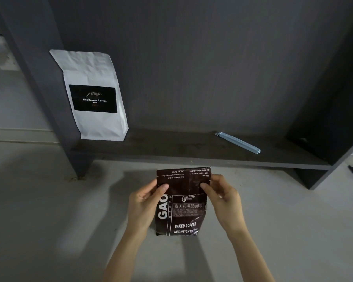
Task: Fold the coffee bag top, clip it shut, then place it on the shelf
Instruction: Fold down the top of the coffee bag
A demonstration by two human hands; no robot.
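- Grey floor (49, 210) runs under a dark shelf (192, 151).
- White Kopiluwak Coffee bag (94, 94) stands at the shelf's left end; a pale blue bag clip (237, 142) lies well to its right.
- Left hand (145, 202) and right hand (222, 197) pinch the folded-over top of the dark brown coffee bag (181, 202), held upright in front of the shelf.

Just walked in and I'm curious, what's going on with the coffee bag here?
A person holds a dark coffee bag upright in front of a shelf. The left hand and right hand pinch its top, which is folded down toward the front. The blue clip lies unused on the shelf, right of a standing white coffee bag.
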